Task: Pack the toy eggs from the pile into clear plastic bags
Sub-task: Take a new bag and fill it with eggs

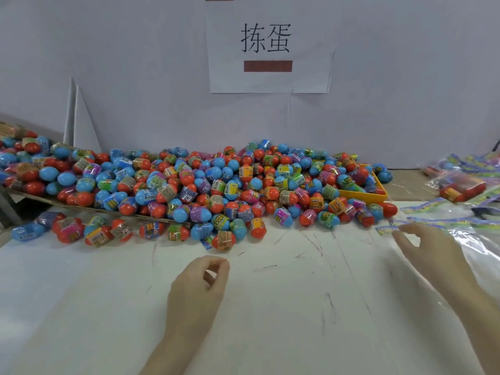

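A big pile of red and blue toy eggs (205, 185) with printed wrappers spreads across the back of the white table (270, 307). My left hand (200, 288) hovers in front of the pile with loosely curled fingers and holds nothing. My right hand (430, 250) reaches to the right, fingers relaxed, its fingertips at the edge of a stack of clear plastic bags (443, 220) with colourful printed headers. The nearest loose egg (223, 239) lies just beyond my left hand.
A yellow tray (378, 196) sits half buried at the pile's right end. Filled bags of eggs (460, 188) lie at the far right. A cardboard sheet (29, 194) carries the pile's left part. A grey wall with a paper sign (267, 44) stands behind.
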